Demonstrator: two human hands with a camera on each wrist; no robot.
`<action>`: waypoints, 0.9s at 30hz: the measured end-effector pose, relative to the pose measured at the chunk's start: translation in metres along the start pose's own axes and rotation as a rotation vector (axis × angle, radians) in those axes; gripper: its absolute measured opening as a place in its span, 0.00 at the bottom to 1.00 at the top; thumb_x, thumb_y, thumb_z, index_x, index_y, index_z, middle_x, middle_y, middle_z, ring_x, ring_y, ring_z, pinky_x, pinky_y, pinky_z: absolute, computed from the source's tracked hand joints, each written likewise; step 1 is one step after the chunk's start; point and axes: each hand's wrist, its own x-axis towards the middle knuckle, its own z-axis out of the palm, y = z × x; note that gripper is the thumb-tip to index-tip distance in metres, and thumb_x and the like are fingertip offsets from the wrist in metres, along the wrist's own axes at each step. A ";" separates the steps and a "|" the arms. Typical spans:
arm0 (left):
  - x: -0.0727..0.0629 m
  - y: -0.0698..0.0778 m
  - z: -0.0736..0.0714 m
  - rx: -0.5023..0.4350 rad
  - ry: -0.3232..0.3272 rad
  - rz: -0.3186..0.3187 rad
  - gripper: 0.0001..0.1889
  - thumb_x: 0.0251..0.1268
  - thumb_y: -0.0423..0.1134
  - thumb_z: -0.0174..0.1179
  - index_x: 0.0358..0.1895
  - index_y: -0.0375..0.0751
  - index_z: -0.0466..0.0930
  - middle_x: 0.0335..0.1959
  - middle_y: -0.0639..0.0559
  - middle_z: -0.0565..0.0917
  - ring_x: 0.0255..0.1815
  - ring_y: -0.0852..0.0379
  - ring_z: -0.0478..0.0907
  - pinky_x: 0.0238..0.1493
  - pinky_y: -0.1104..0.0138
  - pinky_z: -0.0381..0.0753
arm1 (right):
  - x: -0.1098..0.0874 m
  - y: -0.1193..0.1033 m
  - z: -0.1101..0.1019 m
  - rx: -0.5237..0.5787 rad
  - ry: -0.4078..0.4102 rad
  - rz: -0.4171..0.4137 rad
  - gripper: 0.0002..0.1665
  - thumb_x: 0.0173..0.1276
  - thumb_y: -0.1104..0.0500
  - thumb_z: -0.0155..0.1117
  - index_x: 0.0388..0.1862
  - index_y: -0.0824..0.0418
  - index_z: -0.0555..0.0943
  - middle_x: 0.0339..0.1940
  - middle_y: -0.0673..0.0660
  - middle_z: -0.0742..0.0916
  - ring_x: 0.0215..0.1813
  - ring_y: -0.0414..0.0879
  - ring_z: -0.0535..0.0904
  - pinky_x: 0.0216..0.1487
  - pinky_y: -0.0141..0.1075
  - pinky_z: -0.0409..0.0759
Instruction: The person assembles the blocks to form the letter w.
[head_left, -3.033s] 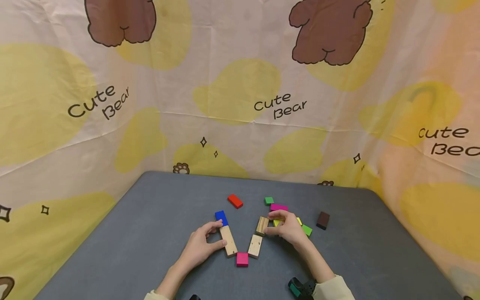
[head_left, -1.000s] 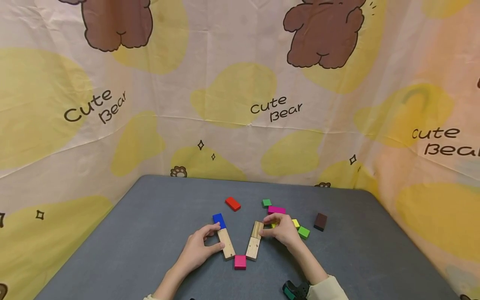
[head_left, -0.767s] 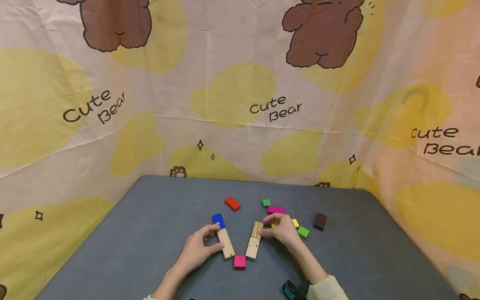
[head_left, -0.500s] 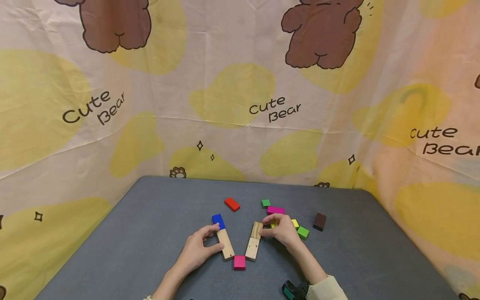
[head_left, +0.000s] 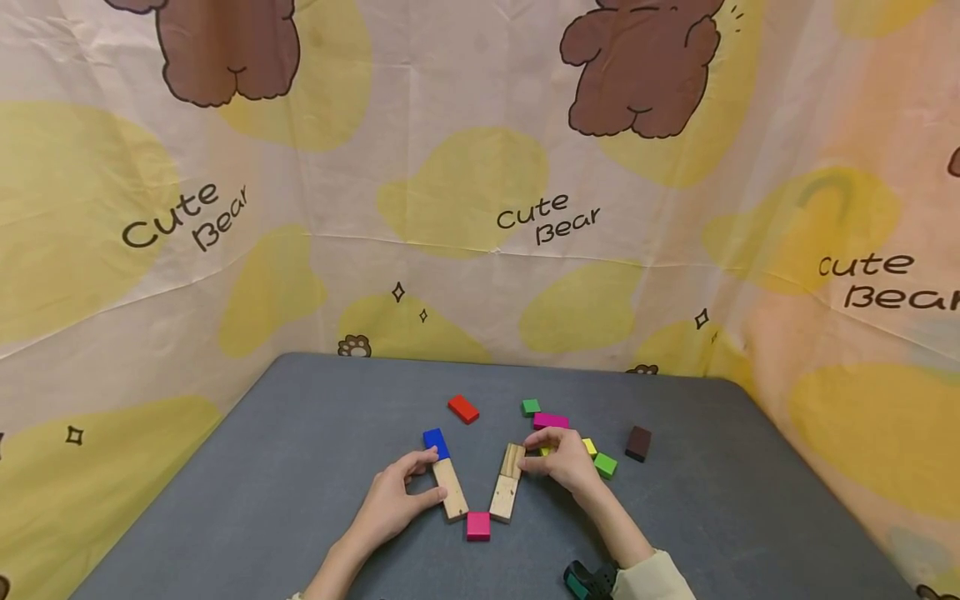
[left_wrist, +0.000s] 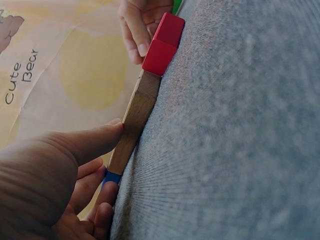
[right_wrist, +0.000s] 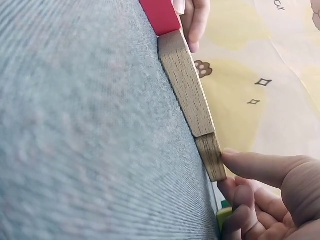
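On the grey table, toy blocks lie end to end in a V. A pink block point(head_left: 478, 527) forms the near tip. From it the left leg runs away as a long wooden block point(head_left: 451, 493) and a blue block point(head_left: 436, 442). The other leg is a pale wooden block point(head_left: 504, 500) with a shorter striped wooden block point(head_left: 513, 460) beyond it. My left hand point(head_left: 392, 502) holds the long wooden block, thumb on its side and curled fingers by the blue block. My right hand point(head_left: 567, 460) pinches the striped block at its outer edge; its thumb point(right_wrist: 250, 162) touches that block.
Behind the V lies a red block point(head_left: 462, 409). Around the right hand are green point(head_left: 531, 407), magenta point(head_left: 551, 421), yellow point(head_left: 589, 447) and light green point(head_left: 604, 466) blocks. A dark brown block point(head_left: 638, 443) lies farther right. Patterned cloth point(head_left: 457, 183) hangs behind the table.
Since the earliest frame, my right hand has shifted the striped wooden block left into line with the pale one, end to end. My left hand stays at its blocks. The head view has drifted slightly.
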 end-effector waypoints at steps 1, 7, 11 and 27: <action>0.000 0.000 0.000 0.001 -0.001 -0.002 0.29 0.56 0.45 0.73 0.62 0.42 0.78 0.57 0.50 0.81 0.58 0.47 0.76 0.60 0.48 0.72 | 0.001 0.000 -0.001 0.016 -0.005 -0.002 0.16 0.51 0.64 0.81 0.38 0.64 0.86 0.37 0.56 0.87 0.34 0.48 0.76 0.29 0.37 0.76; 0.000 0.000 0.000 -0.003 0.003 0.005 0.29 0.55 0.45 0.74 0.61 0.42 0.79 0.57 0.50 0.81 0.57 0.47 0.76 0.59 0.48 0.72 | 0.007 0.000 -0.013 0.166 -0.007 0.000 0.12 0.58 0.64 0.76 0.41 0.66 0.85 0.34 0.57 0.88 0.26 0.48 0.77 0.26 0.35 0.75; 0.000 -0.001 0.001 -0.012 0.002 0.007 0.29 0.55 0.46 0.74 0.61 0.42 0.79 0.57 0.50 0.81 0.57 0.47 0.76 0.59 0.47 0.72 | 0.021 -0.004 -0.026 0.174 0.028 -0.022 0.12 0.59 0.63 0.76 0.41 0.65 0.86 0.34 0.57 0.87 0.30 0.49 0.77 0.27 0.35 0.75; 0.001 -0.004 0.000 -0.012 0.000 0.014 0.30 0.55 0.47 0.74 0.61 0.43 0.79 0.57 0.51 0.81 0.57 0.48 0.76 0.59 0.48 0.72 | 0.092 0.015 -0.056 0.032 -0.103 -0.082 0.21 0.62 0.66 0.72 0.55 0.65 0.83 0.53 0.62 0.85 0.52 0.52 0.81 0.48 0.42 0.81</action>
